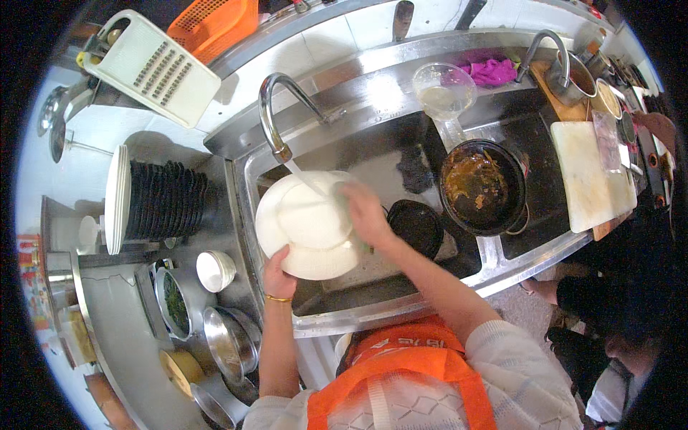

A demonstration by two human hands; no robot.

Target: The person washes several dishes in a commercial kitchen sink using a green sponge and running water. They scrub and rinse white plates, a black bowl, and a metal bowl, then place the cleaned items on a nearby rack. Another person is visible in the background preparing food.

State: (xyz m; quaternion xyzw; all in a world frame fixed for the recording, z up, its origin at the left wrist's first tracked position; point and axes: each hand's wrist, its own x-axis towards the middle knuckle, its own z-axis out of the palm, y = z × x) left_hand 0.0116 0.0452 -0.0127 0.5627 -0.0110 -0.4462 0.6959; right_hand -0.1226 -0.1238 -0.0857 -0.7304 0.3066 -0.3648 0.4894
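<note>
A large white plate (315, 261) is tilted over the left basin, under the curved tap (272, 107), and water runs from the spout onto it. My left hand (278, 276) grips its lower left rim, thumb on the face. Against the plate's right side is my right hand (367, 215), smeared by motion; a dark patch shows at its fingertips, too blurred to name. Below and right of that hand, a black bowl-shaped pan (416, 228) lies in the basin. A black pot (481, 188) with orange-brown food residue sits over the divider between the basins.
Black plates (168, 201) stand stacked on edge at left, beside white ones (116, 201). Nearer are white bowls (215, 271) and metal basins (231, 344). A clear bowl (444, 89) and purple cloth (491, 72) lie behind the sink. A cutting board (591, 175) overlaps the right basin.
</note>
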